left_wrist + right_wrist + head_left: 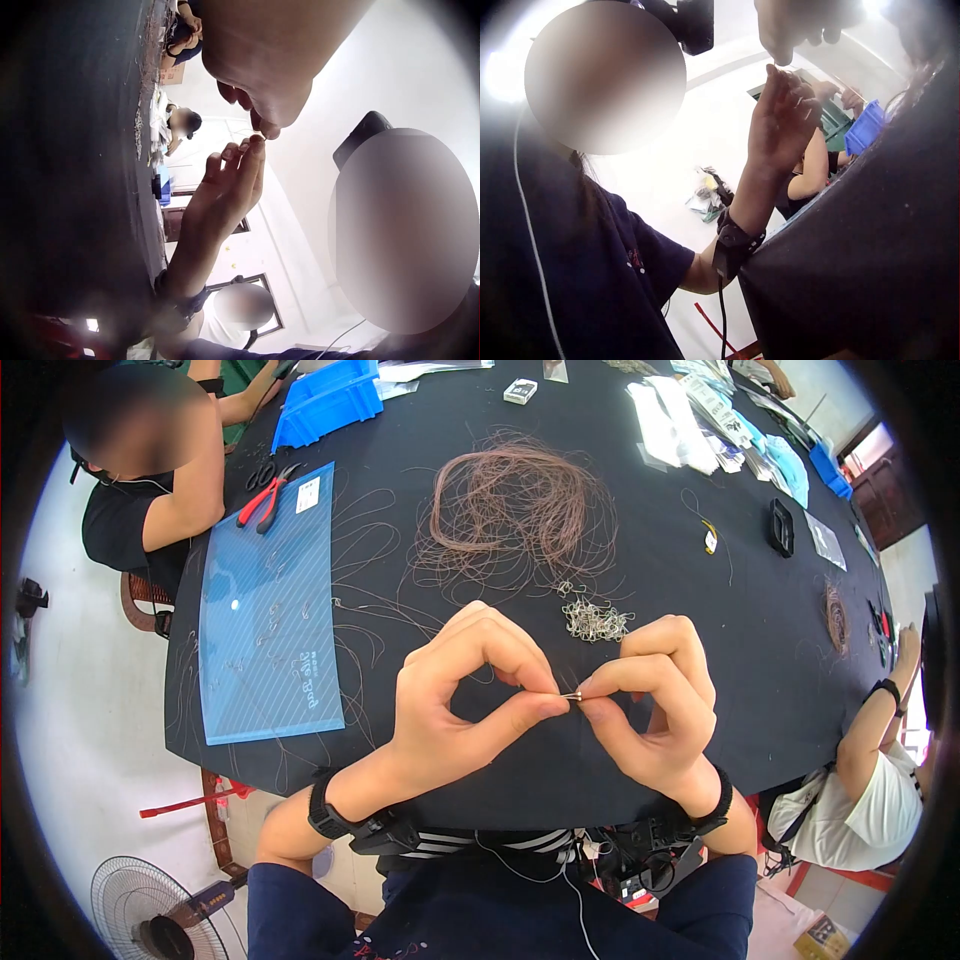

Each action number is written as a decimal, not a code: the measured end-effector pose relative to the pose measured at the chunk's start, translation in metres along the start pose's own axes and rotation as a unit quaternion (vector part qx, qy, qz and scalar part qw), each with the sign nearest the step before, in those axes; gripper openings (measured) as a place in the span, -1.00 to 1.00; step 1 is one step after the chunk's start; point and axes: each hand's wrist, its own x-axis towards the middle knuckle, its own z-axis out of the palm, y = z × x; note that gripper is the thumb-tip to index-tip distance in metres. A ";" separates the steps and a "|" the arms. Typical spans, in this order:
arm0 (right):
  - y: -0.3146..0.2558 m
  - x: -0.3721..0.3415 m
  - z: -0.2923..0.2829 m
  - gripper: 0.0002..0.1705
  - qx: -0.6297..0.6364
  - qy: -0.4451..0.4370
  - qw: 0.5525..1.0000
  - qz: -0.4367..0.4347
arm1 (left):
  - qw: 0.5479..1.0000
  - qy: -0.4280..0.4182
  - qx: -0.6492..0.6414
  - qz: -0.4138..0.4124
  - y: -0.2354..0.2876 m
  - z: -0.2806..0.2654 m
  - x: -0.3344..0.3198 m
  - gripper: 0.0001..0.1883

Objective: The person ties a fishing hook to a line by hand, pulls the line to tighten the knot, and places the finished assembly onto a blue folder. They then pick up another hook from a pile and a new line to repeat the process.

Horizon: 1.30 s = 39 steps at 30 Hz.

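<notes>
In the head view my left hand (450, 695) and right hand (660, 705) meet over the near part of the table. Thumb and index finger of each hand pinch a tiny shiny metal hook (570, 697) from opposite ends. A thin dark line stands up close to it. Just beyond the fingers lies a pile of small metal hooks (597, 622). Farther back spreads a loose tangle of thin brown line (520, 510). In the left wrist view the right hand's fingertips (256, 142) meet the left's; the hook itself is mostly hidden there.
On the left lies a blue file bag (265, 610) with fine lines on it, red-handled pliers (265, 500) at its top. A blue bin (325, 405) stands behind. Plastic packets (680, 425) fill the far right. Other people sit at both sides of the black table (780, 690).
</notes>
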 end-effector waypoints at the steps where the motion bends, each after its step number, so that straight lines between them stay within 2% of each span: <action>1: 0.001 -0.001 0.000 -0.69 -0.002 -0.001 1.000 -0.006 | 1.000 -0.001 0.006 0.003 0.000 0.000 0.000 -0.84; 3: 0.004 -0.003 -0.001 -0.65 -0.005 -0.005 1.000 -0.018 | 1.000 -0.001 0.020 0.009 0.001 -0.001 0.002 -0.84; 6: 0.000 -0.002 0.002 -0.61 0.088 0.054 0.991 0.083 | 0.997 -0.006 0.074 0.026 0.005 -0.007 0.005 -0.83; 9: 0.007 0.007 -0.003 -0.64 0.084 -0.078 0.993 0.034 | 0.983 -0.049 0.142 0.102 0.007 -0.014 0.014 -0.82; 11: 0.009 0.006 0.001 -0.74 0.100 -0.103 0.989 0.031 | 0.983 -0.054 0.143 0.101 0.010 -0.015 0.015 -0.82; 15: 0.014 0.003 0.000 -0.94 0.154 -0.076 0.983 0.072 | 0.972 -0.047 0.201 0.112 0.023 -0.024 0.020 -0.81; 17: 0.014 0.002 0.001 -0.95 0.154 -0.075 0.982 0.076 | 0.961 -0.043 0.248 0.113 0.035 -0.035 0.022 -0.79; 20: 0.016 0.000 0.001 -0.96 0.153 -0.090 0.981 0.073 | 0.952 -0.020 0.299 0.055 0.054 -0.062 0.014 -0.85; 21: 0.016 0.000 0.002 -0.96 0.153 -0.098 0.981 0.072 | 0.960 0.014 0.280 -0.005 0.057 -0.071 0.009 -0.88; 23: 0.009 -0.001 0.003 -0.96 0.189 -0.151 0.960 0.137 | 0.961 0.072 0.225 -0.143 0.061 -0.088 -0.003 -0.92; 24: 0.006 -0.002 0.003 -0.95 0.205 -0.178 0.947 0.170 | 0.951 0.063 0.248 -0.176 0.061 -0.097 -0.009 -0.92; 25: 0.007 -0.003 0.006 -0.95 0.177 -0.189 0.956 0.137 | 0.939 0.054 0.269 -0.208 0.058 -0.104 -0.017 -0.91; 26: 0.004 -0.004 0.007 -0.95 0.159 -0.215 0.953 0.141 | 0.925 0.044 0.290 -0.240 0.052 -0.109 -0.024 -0.90; 28: -0.002 -0.005 0.009 -0.95 0.121 -0.268 0.944 0.148 | 0.911 -0.005 0.340 -0.232 0.036 -0.111 -0.039 -0.87; 30: -0.003 -0.009 0.012 -0.93 0.085 -0.298 0.944 0.115 | 0.872 -0.025 0.416 -0.258 0.017 -0.110 -0.056 -0.85; 32: -0.001 -0.012 0.015 -0.92 0.056 -0.322 0.942 0.074 | 0.863 -0.001 0.411 -0.296 0.011 -0.103 -0.066 -0.84; 33: -0.003 -0.011 0.016 -0.91 0.043 -0.340 0.936 0.085 | 0.857 0.011 0.408 -0.315 0.011 -0.098 -0.067 -0.83; 39: -0.006 -0.010 0.014 -0.95 0.006 -0.370 0.927 0.064 | 0.850 0.034 0.431 -0.301 0.009 -0.090 -0.064 -0.83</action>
